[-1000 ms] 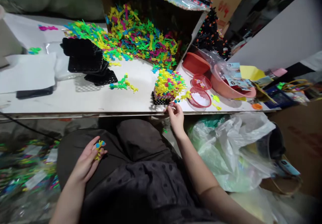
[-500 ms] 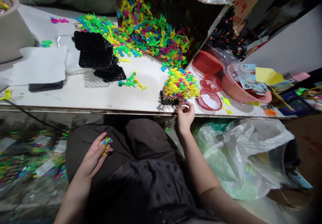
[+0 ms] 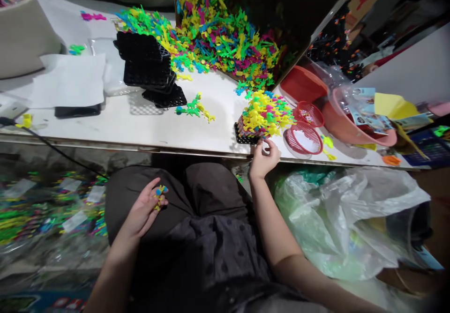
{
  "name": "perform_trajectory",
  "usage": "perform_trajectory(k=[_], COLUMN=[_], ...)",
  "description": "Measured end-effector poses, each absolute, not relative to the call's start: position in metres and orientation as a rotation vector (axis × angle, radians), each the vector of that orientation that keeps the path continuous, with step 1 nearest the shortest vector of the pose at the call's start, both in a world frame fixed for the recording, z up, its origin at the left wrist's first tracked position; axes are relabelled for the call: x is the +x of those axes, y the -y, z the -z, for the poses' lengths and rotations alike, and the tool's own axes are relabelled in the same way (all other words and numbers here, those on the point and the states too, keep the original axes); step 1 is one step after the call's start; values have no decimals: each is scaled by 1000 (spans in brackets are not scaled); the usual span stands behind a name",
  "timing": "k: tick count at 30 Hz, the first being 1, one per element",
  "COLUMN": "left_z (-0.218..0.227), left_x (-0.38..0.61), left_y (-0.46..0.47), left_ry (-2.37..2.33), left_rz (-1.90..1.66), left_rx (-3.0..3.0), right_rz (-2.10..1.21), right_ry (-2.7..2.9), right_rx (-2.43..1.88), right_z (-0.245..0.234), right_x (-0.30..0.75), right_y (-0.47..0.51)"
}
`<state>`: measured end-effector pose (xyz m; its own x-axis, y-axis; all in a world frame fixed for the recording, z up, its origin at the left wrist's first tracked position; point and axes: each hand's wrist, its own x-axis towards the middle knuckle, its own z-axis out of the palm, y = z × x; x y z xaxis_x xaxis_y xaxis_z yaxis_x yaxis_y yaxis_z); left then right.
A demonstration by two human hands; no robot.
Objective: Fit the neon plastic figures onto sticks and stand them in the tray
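Note:
My left hand (image 3: 145,210) rests on my lap and holds a small yellow and blue plastic figure (image 3: 160,195). At the table's front edge, my right hand (image 3: 264,157) has its fingers curled, touching the near side of a black tray (image 3: 243,137) packed with yellow, pink and green figures (image 3: 266,114). Whether the right hand pinches a piece is unclear. A big heap of coloured plastic figures (image 3: 225,41) spills from an open cardboard box (image 3: 298,18) at the back.
Stacked black trays (image 3: 147,67) stand left of centre, a few loose figures (image 3: 195,110) beside them. Two red mesh baskets (image 3: 303,139), a red tub (image 3: 302,85) and a pink basin (image 3: 355,130) sit right. White paper (image 3: 66,81), a phone (image 3: 77,111), and a plastic bag (image 3: 348,214) below the table.
The view has swung left and down, so everything sits further right in frame. My right hand stayed at the filled tray's near edge with fingers curling more; the left hand kept holding its figure.

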<state>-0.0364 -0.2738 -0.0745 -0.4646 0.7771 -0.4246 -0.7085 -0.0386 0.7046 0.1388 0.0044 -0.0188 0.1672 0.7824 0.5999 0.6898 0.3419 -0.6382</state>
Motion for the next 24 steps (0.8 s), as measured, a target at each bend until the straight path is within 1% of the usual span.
perform_trajectory(k=[10,16,24], left_z=[76,76,76], left_x=[-37,-37,-35], left_y=[274,274,276], left_ry=[-1060,-1046,-1040], left_rz=[-1745,-1752,-1754], left_rx=[125,125,146], right_rz=[-44,8,-125], right_ry=[1531,1578,1548], right_rx=[-1443,-1467,-1473], right_z=[31,30,26], right_x=[135,140,135], right_y=[-12,-12,-14])
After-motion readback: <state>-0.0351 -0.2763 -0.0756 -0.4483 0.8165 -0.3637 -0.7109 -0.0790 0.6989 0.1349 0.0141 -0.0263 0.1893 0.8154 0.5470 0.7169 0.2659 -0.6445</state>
